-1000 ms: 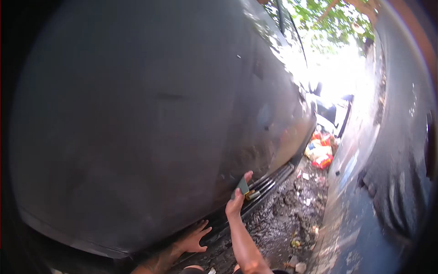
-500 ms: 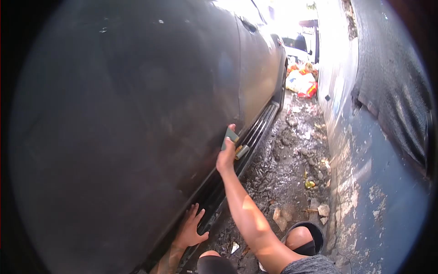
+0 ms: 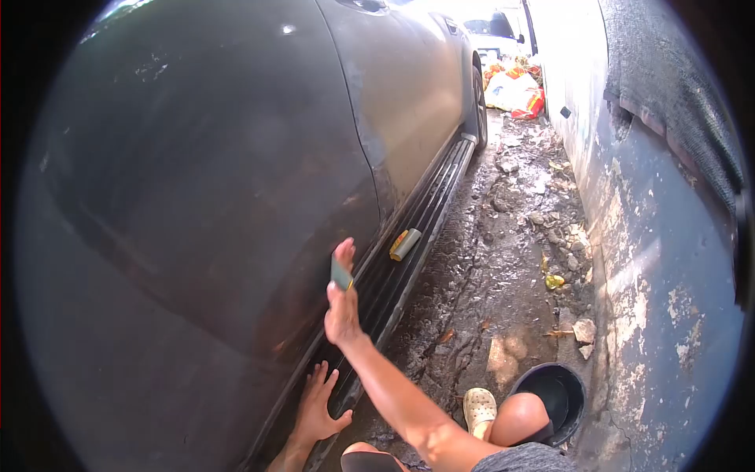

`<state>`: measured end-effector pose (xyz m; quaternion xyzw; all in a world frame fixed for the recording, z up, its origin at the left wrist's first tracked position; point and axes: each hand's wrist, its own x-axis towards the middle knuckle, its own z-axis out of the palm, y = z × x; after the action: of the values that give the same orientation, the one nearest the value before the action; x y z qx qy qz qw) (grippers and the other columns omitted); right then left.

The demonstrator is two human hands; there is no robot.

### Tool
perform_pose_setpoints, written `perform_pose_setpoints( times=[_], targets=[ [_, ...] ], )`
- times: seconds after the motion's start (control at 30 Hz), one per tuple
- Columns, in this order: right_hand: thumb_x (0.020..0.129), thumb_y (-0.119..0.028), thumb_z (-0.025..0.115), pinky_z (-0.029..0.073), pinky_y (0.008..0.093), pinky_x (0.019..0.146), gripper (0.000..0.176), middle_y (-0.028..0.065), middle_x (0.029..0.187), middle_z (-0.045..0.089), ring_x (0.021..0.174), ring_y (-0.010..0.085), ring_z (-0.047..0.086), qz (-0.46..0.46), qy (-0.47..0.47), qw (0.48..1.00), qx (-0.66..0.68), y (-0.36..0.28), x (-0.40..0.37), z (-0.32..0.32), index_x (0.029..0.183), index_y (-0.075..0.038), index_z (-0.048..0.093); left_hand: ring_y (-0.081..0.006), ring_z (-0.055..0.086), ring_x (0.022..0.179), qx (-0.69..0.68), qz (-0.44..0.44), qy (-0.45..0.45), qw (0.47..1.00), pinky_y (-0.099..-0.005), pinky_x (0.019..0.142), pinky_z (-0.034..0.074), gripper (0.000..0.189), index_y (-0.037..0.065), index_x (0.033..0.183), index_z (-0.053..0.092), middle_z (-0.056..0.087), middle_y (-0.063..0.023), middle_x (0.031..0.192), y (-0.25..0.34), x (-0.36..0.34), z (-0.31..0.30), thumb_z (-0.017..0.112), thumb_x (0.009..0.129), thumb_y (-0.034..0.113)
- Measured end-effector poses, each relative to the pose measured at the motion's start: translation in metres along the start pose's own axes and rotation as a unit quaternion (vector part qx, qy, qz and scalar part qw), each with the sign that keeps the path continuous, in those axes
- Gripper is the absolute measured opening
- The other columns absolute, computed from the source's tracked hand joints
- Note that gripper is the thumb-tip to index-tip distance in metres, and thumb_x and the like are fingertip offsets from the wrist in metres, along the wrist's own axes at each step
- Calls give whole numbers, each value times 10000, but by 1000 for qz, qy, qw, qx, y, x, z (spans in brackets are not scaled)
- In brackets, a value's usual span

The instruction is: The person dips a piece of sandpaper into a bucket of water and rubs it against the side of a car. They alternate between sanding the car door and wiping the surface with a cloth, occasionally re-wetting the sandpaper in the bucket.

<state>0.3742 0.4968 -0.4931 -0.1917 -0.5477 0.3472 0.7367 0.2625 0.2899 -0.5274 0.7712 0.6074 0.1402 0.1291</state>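
My right hand (image 3: 344, 307) is closed around a piece of sandpaper (image 3: 341, 274), grey-green with a yellowish edge, at the lower part of the dark car door (image 3: 212, 197). Its fingers point up along the panel. Below it, my left hand (image 3: 318, 409) rests on the black running board (image 3: 381, 289), fingers spread, holding nothing. Farther along that board lies a grey-green roll (image 3: 405, 245) with a yellow side. The door's surface looks dull, with a few whitish marks higher up.
A dark bucket (image 3: 576, 393) stands beside my knee, near a cream clog (image 3: 479, 410). To the right runs a peeling blue-and-white wall (image 3: 629, 315) with dark mesh hanging on it. Wet, rubble-strewn ground (image 3: 491, 259) lies between. Bags (image 3: 515, 93) are piled at the far end.
My right hand has moved back towards me along the door with the sandpaper. My left hand stays on the running board. The view has shifted, showing more of the bucket and the clog.
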Motion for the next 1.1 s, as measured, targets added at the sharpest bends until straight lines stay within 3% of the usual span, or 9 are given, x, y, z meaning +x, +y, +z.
perform_pose_setpoints(
  times=[0.17, 0.37, 0.47, 0.57, 0.73, 0.87, 0.97, 1.03, 1.1],
  targets=[
    [1084, -355, 227, -33, 472, 1261, 663, 172, 1714, -22, 1578, 349, -50, 64, 38, 996, 45, 42, 89, -41, 1633, -33, 42, -421, 168, 1550, 22, -16, -1, 1000, -575, 1241, 158, 1011, 42, 1554, 365, 223, -265, 1650, 11, 0, -4, 825, 696, 315],
    [1088, -380, 236, -28, 488, 1257, 660, 177, 1715, 9, 1581, 358, -32, -52, 42, 998, -13, 29, 82, -32, 1639, -55, 75, -440, 180, 1543, 23, -10, -8, 1000, -574, 1240, 147, 1023, 26, 1555, 352, 219, -267, 1653, 7, -1, -2, 821, 691, 306],
    [1081, -340, 264, -19, 478, 1261, 652, 168, 1715, 44, 1581, 363, -10, 102, -3, 991, 80, 50, 104, -43, 1639, -59, 78, -434, 180, 1546, 25, -19, -20, 999, -570, 1241, 144, 1034, 30, 1561, 348, 216, -265, 1655, 9, -1, -3, 823, 685, 307],
    [1092, -426, 220, -27, 502, 1259, 665, 142, 1719, 8, 1576, 369, -21, -63, -14, 998, 25, 6, 54, -29, 1645, -94, 55, -433, 182, 1546, 20, -10, -14, 1000, -569, 1241, 145, 1039, 31, 1565, 342, 222, -263, 1655, 4, 1, 1, 822, 684, 303],
    [1088, -338, 235, -18, 479, 1265, 645, 194, 1708, 9, 1580, 350, -34, 15, 66, 998, -1, 39, 124, -49, 1636, -53, 48, -439, 184, 1544, 26, -12, -23, 999, -574, 1237, 152, 1037, 27, 1569, 332, 229, -272, 1650, 11, 2, -3, 819, 691, 287],
    [1083, -320, 229, -47, 465, 1260, 641, 180, 1712, -20, 1576, 354, -61, 7, 48, 998, 39, 0, 14, -8, 1635, -44, 55, -439, 179, 1546, 29, -1, -25, 999, -581, 1234, 153, 1024, 26, 1569, 335, 227, -275, 1650, 4, 2, 0, 810, 695, 269],
    [1090, -317, 257, -20, 415, 1264, 638, 164, 1715, 4, 1581, 302, -42, -21, 98, 994, 30, 69, 16, -14, 1632, -33, 77, -439, 183, 1545, 30, -4, -30, 999, -582, 1234, 150, 1018, 27, 1568, 340, 232, -275, 1649, 5, 3, -3, 807, 697, 269],
    [1093, -324, 302, -2, 358, 1268, 666, 133, 1718, 11, 1581, 210, -14, 328, 125, 856, 380, 120, 32, -35, 1619, 8, 65, -440, 186, 1545, 29, -12, -36, 999, -582, 1235, 148, 1016, 27, 1567, 341, 235, -275, 1648, 8, 0, -1, 807, 699, 271],
    [1084, -319, 316, 8, 357, 1268, 664, 123, 1716, 39, 1580, 206, 11, 237, 154, 895, 345, 84, 6, -11, 1621, -1, 88, -442, 191, 1543, 28, -4, -42, 999, -581, 1236, 144, 1015, 28, 1566, 344, 239, -275, 1647, 4, 3, -1, 808, 699, 281]
  ],
)
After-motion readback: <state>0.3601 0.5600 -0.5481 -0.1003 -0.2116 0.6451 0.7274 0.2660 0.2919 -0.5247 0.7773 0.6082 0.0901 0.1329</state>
